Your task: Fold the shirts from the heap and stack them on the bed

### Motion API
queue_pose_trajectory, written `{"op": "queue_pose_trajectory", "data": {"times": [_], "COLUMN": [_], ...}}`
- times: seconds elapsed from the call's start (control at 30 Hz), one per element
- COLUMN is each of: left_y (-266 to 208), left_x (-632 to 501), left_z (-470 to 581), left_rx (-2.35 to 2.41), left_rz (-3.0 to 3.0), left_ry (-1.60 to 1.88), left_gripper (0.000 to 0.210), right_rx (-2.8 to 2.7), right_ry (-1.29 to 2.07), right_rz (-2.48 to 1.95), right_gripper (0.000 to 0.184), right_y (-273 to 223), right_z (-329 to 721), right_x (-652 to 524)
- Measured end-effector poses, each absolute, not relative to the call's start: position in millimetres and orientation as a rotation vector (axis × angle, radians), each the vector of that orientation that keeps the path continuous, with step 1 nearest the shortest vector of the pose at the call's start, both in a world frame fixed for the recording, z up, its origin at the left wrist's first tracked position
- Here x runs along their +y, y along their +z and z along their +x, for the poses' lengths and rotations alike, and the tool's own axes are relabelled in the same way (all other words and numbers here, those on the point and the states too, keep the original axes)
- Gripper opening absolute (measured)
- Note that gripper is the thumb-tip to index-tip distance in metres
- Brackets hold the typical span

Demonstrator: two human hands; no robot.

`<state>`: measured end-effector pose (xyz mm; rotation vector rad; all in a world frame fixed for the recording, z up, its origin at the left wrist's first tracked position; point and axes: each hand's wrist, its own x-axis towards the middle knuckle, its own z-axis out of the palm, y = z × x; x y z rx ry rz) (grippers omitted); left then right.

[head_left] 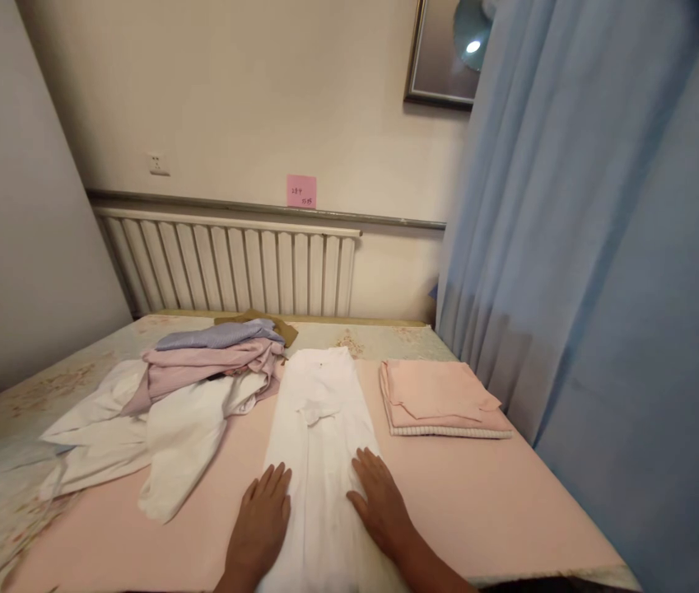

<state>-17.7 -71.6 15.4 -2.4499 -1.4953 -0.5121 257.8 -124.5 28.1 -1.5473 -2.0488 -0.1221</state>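
A white garment (324, 469), folded into a long narrow strip, lies lengthwise in front of me on a pink cloth (460, 511). My left hand (263, 519) rests flat at its left edge, fingers stretched out and pointing away from me. On the opposite edge lies my right hand (379, 502), palm down with the thumb apart from the fingers. Neither hand grips the fabric. The garment's near end runs out of the bottom of the view, between my forearms.
Left of the garment is a loose heap of clothes (213, 362), white, pink, blue and brown. Folded pink clothes (439, 391) are stacked to the right. A radiator (238, 259) stands against the wall behind, and a blue curtain (571, 231) hangs along the right side.
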Motion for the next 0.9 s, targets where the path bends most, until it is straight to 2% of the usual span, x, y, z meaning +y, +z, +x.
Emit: {"op": "queue_pose_trajectory", "data": {"times": [0.33,0.63,0.73,0.83,0.9], "left_y": [15.8,20.9,23.5,25.7,26.6], "left_x": [-70.9,-72.2,-73.2,-73.6,-73.2], "left_z": [-16.4,-14.8,-13.6,-12.2,-11.2], "left_rx": [-1.486,-1.45,-1.455,-1.468,-1.476], "left_rz": [-2.452,-2.462,-2.458,-2.469,-2.485], "left_ry": [-0.507,-0.508,-0.521,-0.538,-0.55], "left_gripper": [0.046,0.046,0.045,0.045,0.046], "right_rx": [-2.139,-2.201,-2.123,-1.692,-1.425], "right_ry": [-0.005,-0.06,-0.001,0.09,0.158], "right_rz": [-1.7,-1.468,-1.375,-1.603,-1.776], "right_gripper": [0.053,0.056,0.047,0.03,0.027], "right_y": [30.2,11.9,3.2,3.8,6.5], "right_z": [255.7,248.6,261.5,283.1,296.6], "right_x": [-132.7,-199.6,-233.7,-263.7,-278.2]}}
